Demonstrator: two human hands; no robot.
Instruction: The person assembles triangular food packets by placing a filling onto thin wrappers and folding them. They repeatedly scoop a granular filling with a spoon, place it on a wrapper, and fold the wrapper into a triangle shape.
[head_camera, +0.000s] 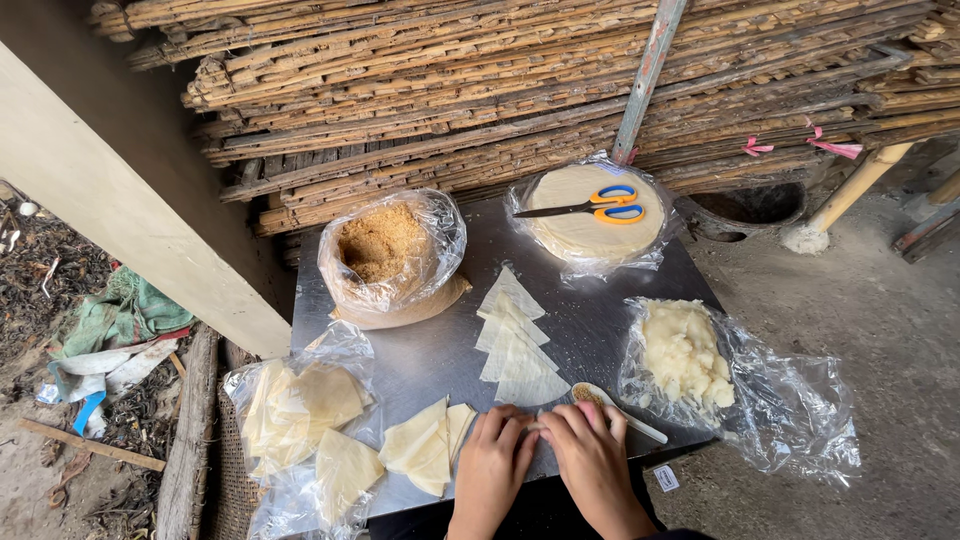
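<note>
Head view. My left hand and right hand meet at the near edge of the metal table. Both are closed, fingertips pinching one small pastry piece between them; it is mostly hidden, so I cannot tell its exact fold.

Just beyond my right hand lies a spoon, bowl to the left, handle running right and near. Far of my hands, a row of cut wrapper triangles runs up the middle of the table, unfilled and flat.

Right of the row, a white mashed filling sits on an opened clear bag. Far right, a stack of round wrappers lies in plastic with orange-handled scissors on top. Far left, an open bag holds brown crumbs.

Near left, folded triangular parcels rest just beside my left hand, and more lie in a clear bag further left.

Progress, as judged: a good number of parcels are done; one is in hand. The cut triangles, the round stack and much filling remain.
</note>
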